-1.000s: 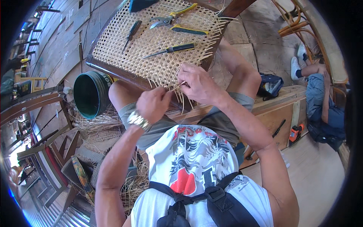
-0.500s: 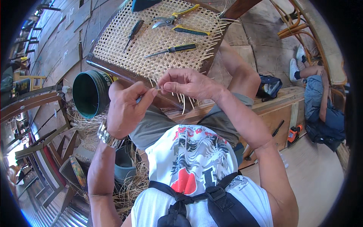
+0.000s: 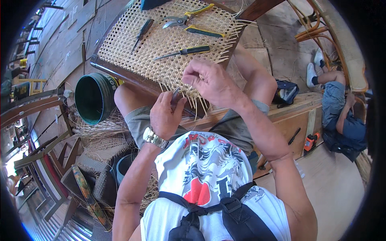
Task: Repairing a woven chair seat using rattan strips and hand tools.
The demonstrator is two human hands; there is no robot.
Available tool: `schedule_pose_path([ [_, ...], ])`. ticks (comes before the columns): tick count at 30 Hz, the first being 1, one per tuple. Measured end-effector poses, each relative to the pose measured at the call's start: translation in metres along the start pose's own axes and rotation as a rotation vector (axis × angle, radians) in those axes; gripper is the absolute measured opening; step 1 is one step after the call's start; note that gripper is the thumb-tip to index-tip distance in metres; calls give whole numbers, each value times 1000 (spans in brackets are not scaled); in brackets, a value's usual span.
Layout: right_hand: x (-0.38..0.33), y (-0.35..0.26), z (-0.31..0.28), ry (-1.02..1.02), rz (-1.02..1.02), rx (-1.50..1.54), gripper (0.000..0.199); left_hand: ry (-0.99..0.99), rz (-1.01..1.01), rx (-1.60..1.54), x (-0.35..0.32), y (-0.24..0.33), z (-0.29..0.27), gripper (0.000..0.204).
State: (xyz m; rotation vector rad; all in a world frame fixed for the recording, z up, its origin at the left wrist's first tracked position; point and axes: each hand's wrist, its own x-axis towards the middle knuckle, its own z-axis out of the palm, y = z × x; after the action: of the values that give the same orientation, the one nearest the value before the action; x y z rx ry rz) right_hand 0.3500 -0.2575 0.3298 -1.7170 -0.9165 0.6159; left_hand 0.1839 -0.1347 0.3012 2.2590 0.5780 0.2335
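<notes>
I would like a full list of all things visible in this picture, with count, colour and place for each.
woven cane panel: one, pale tan in a dark wood frame, across the person's lap
screwdriver: one, dark, on the panel's left part
pliers: one, yellow handles, top of the panel
knife: one, black and yellow handle, middle of the panel
bucket: one, green, left of the panel
loose cane strands: a heap, tan, below the bucket
bag: one, dark, right on the wooden bench
seated person: one, blue clothes, far right
left hand: holding a small dark tool at the panel's near edge
right hand: pinching strands at the near edge
</notes>
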Motion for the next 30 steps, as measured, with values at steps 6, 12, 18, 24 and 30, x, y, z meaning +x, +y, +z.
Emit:
schedule_pose_path([
  [6,-13,-13,11,-333,-226,-21,12,-35,-114,-132,-2,-8,5,21],
  [12,-51,-16,59,-353,-460,-494,15,-55,-359,-250,13,-21,1,38],
  [18,-66,-4,71,-321,-472,-452,14,-330,-393,-227,15,-33,-12,34],
  [24,-83,-17,49,-348,-283,-255,18,-342,-419,-254,2,-32,-10,22],
  [30,-49,-2,21,100,-153,-282,23,-368,-446,-421,-17,-21,-1,24],
])
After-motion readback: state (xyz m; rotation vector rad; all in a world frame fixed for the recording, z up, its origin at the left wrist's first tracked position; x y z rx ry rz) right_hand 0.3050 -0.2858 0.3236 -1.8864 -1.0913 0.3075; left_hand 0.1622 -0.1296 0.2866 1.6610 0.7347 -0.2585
